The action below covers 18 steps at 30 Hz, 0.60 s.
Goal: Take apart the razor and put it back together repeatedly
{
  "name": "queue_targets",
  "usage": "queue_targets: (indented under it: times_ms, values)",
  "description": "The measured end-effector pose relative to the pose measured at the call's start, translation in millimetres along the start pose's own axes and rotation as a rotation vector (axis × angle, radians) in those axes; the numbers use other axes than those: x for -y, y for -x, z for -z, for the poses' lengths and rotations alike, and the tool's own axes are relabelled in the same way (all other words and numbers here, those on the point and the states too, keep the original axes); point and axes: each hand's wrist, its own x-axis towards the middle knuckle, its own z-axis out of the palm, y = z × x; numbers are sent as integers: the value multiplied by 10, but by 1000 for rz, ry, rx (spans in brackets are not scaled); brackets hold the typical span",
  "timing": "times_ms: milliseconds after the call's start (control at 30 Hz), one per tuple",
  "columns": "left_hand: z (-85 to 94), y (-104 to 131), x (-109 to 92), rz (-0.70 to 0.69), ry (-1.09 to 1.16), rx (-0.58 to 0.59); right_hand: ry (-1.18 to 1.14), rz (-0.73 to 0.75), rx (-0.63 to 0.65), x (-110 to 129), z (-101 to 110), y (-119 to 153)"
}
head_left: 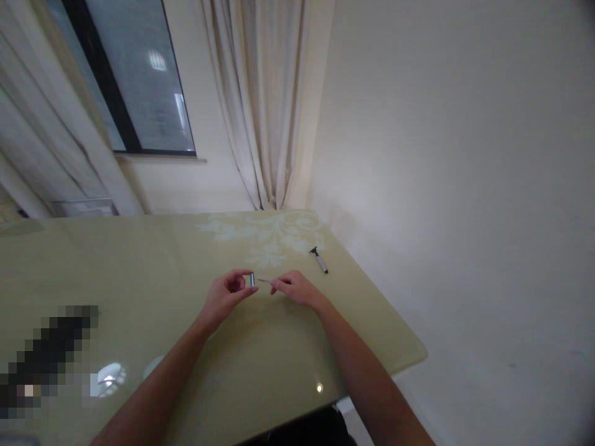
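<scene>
nearest, well below the razor (319, 260), dark cloth (302, 428) shows under the edge of the counter (232, 384). the counter has a smooth, glossy, pale olive top, with a rounded corner to the lower right of the razor. it throws back a small round glint (319, 388) straight below the razor and a broader white glare (111, 378) far to its lower left. further left of the razor, a long dark shape (51, 353) is broken into square blocks, too coarse to identify.

the right hand (296, 288), just to the lower left of the razor, has thumb and fingers clamped on a thin, pale, slender tool (264, 281). the left hand (227, 292), further left of the razor, pinches a small oblong piece (251, 279), held upright between a fingertip above and the thumb below. the piece has dark edges and a bluish, shiny face; the tool's tip points at it, just beside it.

the razor itself lies flat, t-shaped, with a black head and a grey, dark-ended handle. beyond it, a whitish leafy scroll pattern (264, 238) marks the counter. behind that hangs a cream curtain (264, 105) in soft vertical folds. right of the razor rises a plain matte wall (465, 155); far to its upper left is a dark-framed window (139, 74) with reflective glass.
</scene>
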Motion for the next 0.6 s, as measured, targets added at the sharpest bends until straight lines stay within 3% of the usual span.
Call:
queue_targets:
  times_ms: [233,433,600]
  values:
    - [-32,18,-55,5,22,9,-111,35,74,42,-43,-11]
    - [-37,11,-22,-12,-24,27,-20,-40,6,-37,11,-5]
    - [-35,18,-46,-22,-25,27,-102,37,88,7,-22,3]
